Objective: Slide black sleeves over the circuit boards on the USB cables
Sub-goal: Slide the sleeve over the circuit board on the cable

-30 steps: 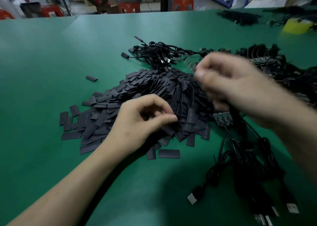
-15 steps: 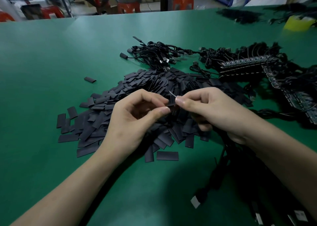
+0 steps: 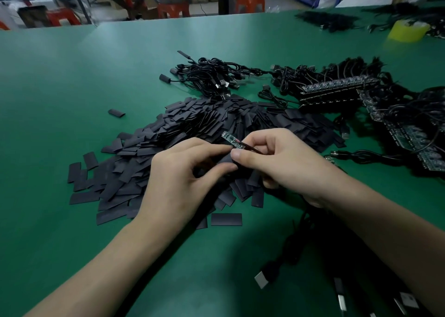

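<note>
A big heap of flat black sleeves [image 3: 204, 133] lies on the green table [image 3: 60, 88]. Over its near edge, my left hand [image 3: 183, 179] pinches one black sleeve [image 3: 226, 160] between thumb and fingers. My right hand [image 3: 279, 162] pinches a small circuit board [image 3: 232, 139] at the cable end; the board's free end points up and left, just above the sleeve. Its black cable runs under my right hand toward the USB plug [image 3: 262, 279] near the front edge.
A bundle of sleeved cables [image 3: 209, 76] lies behind the heap. Stacked bare boards with cables [image 3: 337, 90] fill the right side. More USB plugs [image 3: 407, 301] lie at the lower right. A yellow tape roll [image 3: 407, 30] stands far right. One stray sleeve [image 3: 116, 112] lies left.
My right hand came back from the right with a circuit board and met my left hand over the heap. The board now stands out above the pinched sleeve.
</note>
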Motion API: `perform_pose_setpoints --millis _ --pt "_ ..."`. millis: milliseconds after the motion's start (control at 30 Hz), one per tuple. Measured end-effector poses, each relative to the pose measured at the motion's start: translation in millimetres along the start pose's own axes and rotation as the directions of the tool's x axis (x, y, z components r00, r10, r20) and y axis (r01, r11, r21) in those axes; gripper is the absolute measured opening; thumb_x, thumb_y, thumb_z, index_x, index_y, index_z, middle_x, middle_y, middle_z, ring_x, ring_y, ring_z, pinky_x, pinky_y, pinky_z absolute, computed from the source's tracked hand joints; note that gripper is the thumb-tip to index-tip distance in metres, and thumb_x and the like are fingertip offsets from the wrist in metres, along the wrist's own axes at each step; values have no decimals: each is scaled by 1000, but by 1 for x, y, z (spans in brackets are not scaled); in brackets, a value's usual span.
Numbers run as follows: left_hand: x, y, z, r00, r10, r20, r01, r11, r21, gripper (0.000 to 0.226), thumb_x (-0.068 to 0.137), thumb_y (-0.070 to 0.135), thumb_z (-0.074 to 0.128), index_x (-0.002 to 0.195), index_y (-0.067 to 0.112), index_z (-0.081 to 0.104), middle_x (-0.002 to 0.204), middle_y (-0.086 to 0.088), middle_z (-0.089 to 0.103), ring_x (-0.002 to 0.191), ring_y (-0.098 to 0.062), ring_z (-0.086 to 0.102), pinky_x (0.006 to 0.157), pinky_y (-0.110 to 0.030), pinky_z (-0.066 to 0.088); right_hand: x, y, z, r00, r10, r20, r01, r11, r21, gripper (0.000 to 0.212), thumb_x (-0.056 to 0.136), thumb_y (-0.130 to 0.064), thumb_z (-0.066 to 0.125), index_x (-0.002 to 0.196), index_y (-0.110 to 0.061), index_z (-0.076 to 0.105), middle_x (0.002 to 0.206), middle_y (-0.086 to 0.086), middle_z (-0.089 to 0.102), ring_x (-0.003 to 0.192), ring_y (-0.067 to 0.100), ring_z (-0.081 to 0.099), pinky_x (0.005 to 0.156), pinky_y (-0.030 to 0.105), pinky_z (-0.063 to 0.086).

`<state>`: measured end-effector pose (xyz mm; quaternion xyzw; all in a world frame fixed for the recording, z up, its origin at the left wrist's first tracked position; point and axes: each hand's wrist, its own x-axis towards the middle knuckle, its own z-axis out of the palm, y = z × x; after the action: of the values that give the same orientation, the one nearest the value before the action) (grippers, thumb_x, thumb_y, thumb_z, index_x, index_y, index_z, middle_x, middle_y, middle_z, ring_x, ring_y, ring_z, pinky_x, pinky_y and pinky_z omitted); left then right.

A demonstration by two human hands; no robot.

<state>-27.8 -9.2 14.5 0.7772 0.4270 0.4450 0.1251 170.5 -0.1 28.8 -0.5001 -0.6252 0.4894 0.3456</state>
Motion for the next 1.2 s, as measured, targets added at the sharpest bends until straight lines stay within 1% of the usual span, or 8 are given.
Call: perform_pose_setpoints --millis 100,233,367,467,600,867,1033,1200 --pt "1 -2 -4 999 12 -39 -10 999 34 23 86 24 81 106 14 81 94 6 74 84 -5 69 79 -23 55 -2 -7 -5 998 -49 -31 48 998 -31 30 102 -40 59 87 -18 72 59 -1 38 53 15 33 50 31 35" --pt "2 -5 -9 992 53 -115 -41 994 99 19 88 21 79 104 12 81 95 5 73 87 -2 66 84 -12 49 -9 -21 -24 946 -299 -127 224 885 -409 29 101 -40 56 78 -26 67 58 -9 51 51 3 42 51 21 34" --pt "2 -7 -10 983 88 -161 -72 992 106 16 88 17 81 102 10 81 94 3 74 87 -2 67 86 -11 48 -13 -24 -28 970 -240 -26 191 827 -529 30 97 -41 56 74 -24 63 62 -7 56 54 4 45 53 22 34" --pt "1 -9 -9 980 106 -168 -90 991 101 15 88 14 81 102 8 81 94 2 74 87 -4 67 85 -13 49 -11 -21 -28 989 -136 58 147 872 -468 31 98 -40 55 73 -22 63 59 -9 50 56 9 43 57 29 34" --pt "1 -8 -9 982 116 -147 -104 991 82 14 88 14 80 102 9 81 94 3 74 86 -4 68 84 -15 50 -12 -19 -30 987 -132 91 158 896 -415 31 99 -40 55 74 -23 63 61 -7 49 57 15 43 58 37 34" --pt "1 -11 -9 989 94 -113 -89 995 50 14 89 19 79 102 12 81 95 5 74 90 -3 69 84 -17 51 -11 -15 -31 982 -138 131 181 890 -418 29 99 -40 55 76 -25 63 61 -6 47 57 12 40 57 38 32" --pt "3 -15 -12 992 128 -12 -127 990 59 18 88 21 80 103 11 81 97 1 74 89 -7 69 85 -16 50 -11 -13 -32 980 -134 149 189 867 -461 27 99 -43 55 76 -29 62 60 -7 47 53 6 38 51 25 31" --pt "3 -15 -14 983 160 88 -165 985 54 22 86 23 81 106 12 81 97 2 74 86 -6 68 81 -20 54 -8 -12 -37 975 -62 212 148 896 -418 29 92 -49 54 78 -27 65 64 -4 49 59 11 39 60 36 30"
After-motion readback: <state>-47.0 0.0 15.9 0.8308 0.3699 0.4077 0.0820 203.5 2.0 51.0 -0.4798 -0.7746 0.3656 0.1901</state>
